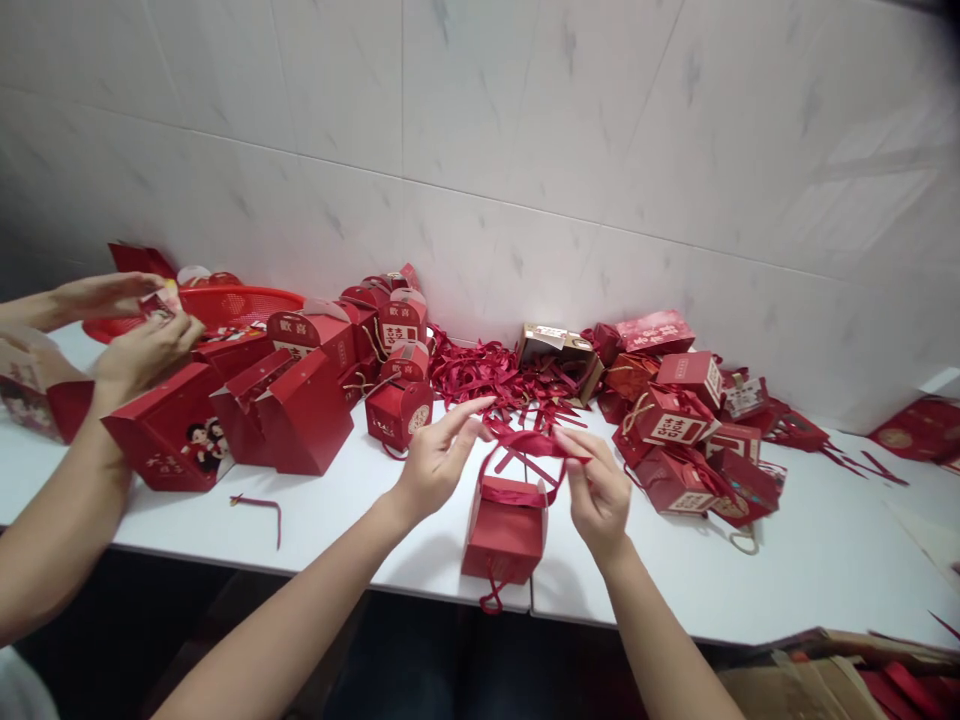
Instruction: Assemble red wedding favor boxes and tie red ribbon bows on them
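In front of me on the white table stands a small red gift box (505,540) with a cord loop hanging from its near side. A red ribbon (529,441) runs above its top, stretched between my two hands. My left hand (442,455) pinches the ribbon's left part between thumb and fingertips. On the other side, my right hand (598,490) grips the ribbon's right part. Part of the ribbon reaches down to the box top; how it passes through there is hard to make out.
Behind the box lies a heap of red ribbons (480,372) by an open carton (559,350). Red boxes are piled right (679,430) and stand left (307,415). At far left a co-worker's hands (146,340) hold a small packet near a red basket (240,305). A cardboard box (806,690) sits lower right.
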A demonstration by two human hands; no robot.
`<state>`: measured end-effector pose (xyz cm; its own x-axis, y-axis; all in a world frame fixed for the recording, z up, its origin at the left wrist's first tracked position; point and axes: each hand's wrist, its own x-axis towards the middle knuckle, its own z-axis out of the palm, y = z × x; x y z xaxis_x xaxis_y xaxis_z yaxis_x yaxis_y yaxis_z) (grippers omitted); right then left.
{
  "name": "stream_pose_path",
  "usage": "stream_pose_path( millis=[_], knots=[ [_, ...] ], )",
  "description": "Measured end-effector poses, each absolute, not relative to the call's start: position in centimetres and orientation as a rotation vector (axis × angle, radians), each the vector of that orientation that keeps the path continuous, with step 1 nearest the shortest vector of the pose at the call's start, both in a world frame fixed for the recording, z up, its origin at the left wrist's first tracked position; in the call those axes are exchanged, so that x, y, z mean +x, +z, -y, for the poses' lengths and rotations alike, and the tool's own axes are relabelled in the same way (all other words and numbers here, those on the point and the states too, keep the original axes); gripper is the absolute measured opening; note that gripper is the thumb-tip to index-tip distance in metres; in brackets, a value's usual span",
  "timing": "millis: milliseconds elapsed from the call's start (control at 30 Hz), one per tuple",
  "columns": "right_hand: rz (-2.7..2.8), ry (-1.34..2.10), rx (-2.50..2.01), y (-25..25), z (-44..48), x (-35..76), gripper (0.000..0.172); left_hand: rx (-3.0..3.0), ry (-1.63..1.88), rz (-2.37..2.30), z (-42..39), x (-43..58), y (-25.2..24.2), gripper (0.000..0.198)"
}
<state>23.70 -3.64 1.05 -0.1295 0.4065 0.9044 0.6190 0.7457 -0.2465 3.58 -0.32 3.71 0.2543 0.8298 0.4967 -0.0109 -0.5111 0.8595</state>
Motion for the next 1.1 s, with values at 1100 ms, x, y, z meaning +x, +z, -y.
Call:
stream_pose_path(
  millis=[1100],
  knots=[
    [1.616,0.578,-1.305,-6.0,5.9,23.8,0.031,1.680,1.058,-1.152,1.8,3.0,-5.7,0.023]
  ],
)
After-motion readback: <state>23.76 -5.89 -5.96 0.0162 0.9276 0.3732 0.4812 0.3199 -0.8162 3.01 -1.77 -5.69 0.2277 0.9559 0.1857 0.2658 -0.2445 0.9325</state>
